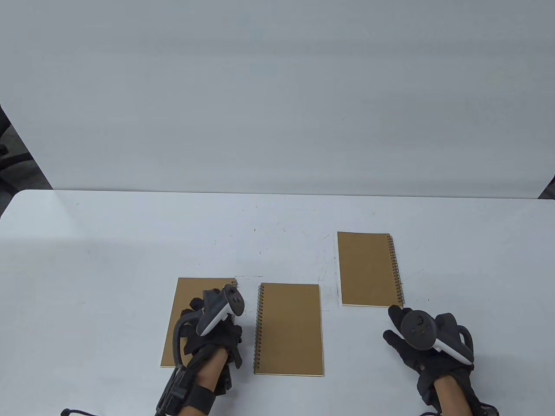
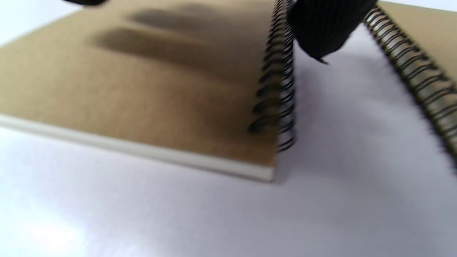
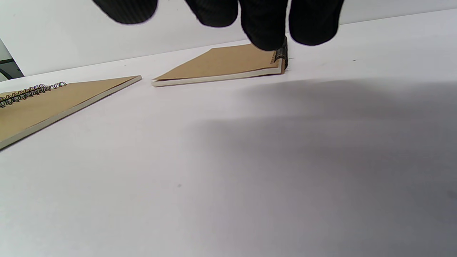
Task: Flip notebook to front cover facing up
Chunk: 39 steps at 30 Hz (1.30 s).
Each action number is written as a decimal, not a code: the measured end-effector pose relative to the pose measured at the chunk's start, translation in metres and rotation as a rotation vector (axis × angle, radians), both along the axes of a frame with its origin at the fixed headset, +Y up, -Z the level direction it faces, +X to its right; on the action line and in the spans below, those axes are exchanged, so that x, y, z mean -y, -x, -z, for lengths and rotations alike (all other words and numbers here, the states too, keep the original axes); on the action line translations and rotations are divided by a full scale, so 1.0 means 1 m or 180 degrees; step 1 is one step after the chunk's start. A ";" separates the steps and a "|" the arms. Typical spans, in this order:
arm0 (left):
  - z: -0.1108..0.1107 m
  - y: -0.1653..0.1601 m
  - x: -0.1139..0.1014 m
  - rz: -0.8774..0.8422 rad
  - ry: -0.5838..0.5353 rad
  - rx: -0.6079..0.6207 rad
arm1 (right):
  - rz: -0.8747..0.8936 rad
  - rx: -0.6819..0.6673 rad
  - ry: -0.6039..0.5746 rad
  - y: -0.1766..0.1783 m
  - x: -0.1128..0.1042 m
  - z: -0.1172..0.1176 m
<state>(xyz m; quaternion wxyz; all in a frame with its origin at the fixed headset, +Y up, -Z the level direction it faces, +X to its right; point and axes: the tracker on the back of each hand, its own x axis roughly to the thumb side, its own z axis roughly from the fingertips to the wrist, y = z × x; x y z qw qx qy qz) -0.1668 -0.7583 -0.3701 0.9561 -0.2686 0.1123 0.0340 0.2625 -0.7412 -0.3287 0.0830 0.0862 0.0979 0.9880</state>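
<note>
- Three brown kraft-cover spiral notebooks lay flat on the white table (image 1: pixel 130 242).
- Left notebook (image 1: pixel 186 299): spiral on its right edge, near-left of centre. Left hand (image 1: pixel 212 329) hovered over it w/ fingers extended; one gloved fingertip (image 2: pixel 321 32) sat by the coil. Contact: can't tell.
- Middle notebook (image 1: pixel 289 329): spiral on left edge, just beside the left one.
- Right notebook (image 1: pixel 368 268): farther back, spiral on right.
- Right hand (image 1: pixel 416 342): fingers spread, holding nothing, near the right notebook's near corner.

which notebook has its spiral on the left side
The middle notebook: its spiral runs down its left edge; the left notebook and far-right notebook have theirs on the right.
</note>
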 end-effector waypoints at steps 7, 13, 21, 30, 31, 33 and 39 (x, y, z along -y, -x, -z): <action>0.000 0.010 0.010 -0.0319 0.0201 -0.0006 | -0.0034 -0.0001 0.0023 0.001 0.001 0.000; 0.005 0.003 0.008 0.0004 0.0246 0.0192 | -0.0037 0.0012 0.0045 0.001 0.001 -0.001; 0.002 0.009 -0.004 0.0399 0.0043 0.0260 | -0.0029 0.0014 0.0053 0.000 0.001 -0.002; -0.001 0.010 -0.096 0.0246 -0.0760 0.0034 | -0.0005 0.0017 0.0052 0.000 0.000 -0.002; -0.002 0.008 -0.106 0.0120 -0.0877 -0.0007 | 0.0013 0.0025 0.0043 -0.001 -0.001 -0.002; -0.002 0.004 -0.119 -0.0241 -0.1003 -0.0068 | 0.0025 0.0023 0.0026 -0.001 -0.001 -0.002; -0.004 -0.026 -0.123 -0.1335 -0.1117 0.0038 | 0.0012 0.0012 0.0052 -0.001 -0.001 -0.003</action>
